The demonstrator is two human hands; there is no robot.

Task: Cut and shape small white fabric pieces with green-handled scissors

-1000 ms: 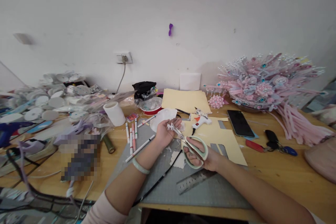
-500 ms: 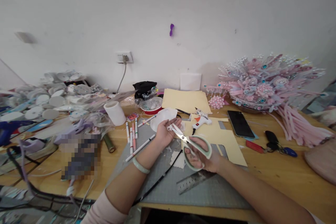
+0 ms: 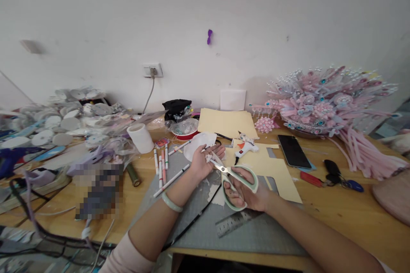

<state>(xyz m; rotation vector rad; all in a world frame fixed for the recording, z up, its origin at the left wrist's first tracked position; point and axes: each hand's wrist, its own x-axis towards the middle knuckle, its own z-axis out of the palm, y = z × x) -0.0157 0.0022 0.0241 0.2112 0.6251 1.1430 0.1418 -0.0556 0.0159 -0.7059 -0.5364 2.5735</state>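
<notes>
My right hand (image 3: 241, 192) holds a pair of scissors (image 3: 235, 175) with pale green handles, fingers through the loops and the blades pointing up and left. The blades reach over the palm of my left hand (image 3: 205, 163), which is turned up. A small white piece (image 3: 209, 158) lies in that palm at the blade tips; its shape is too small to make out. Behind my left hand is a white rounded sheet (image 3: 195, 143). Under both hands lies a grey cutting mat (image 3: 198, 226) with a metal ruler (image 3: 235, 222) and a torn white scrap (image 3: 217, 195).
Markers (image 3: 162, 166) and a white roll (image 3: 140, 138) are at the left. A glue gun (image 3: 246, 148) rests on cream card (image 3: 282, 175), its black cable crossing the mat. Phone (image 3: 294, 151), keys (image 3: 333, 175) and a pink floral headdress (image 3: 317, 106) stand right.
The scissor handles have shifted slightly downward and the blades have changed angle a little over my left palm. My left fingers have spread slightly to the right.
</notes>
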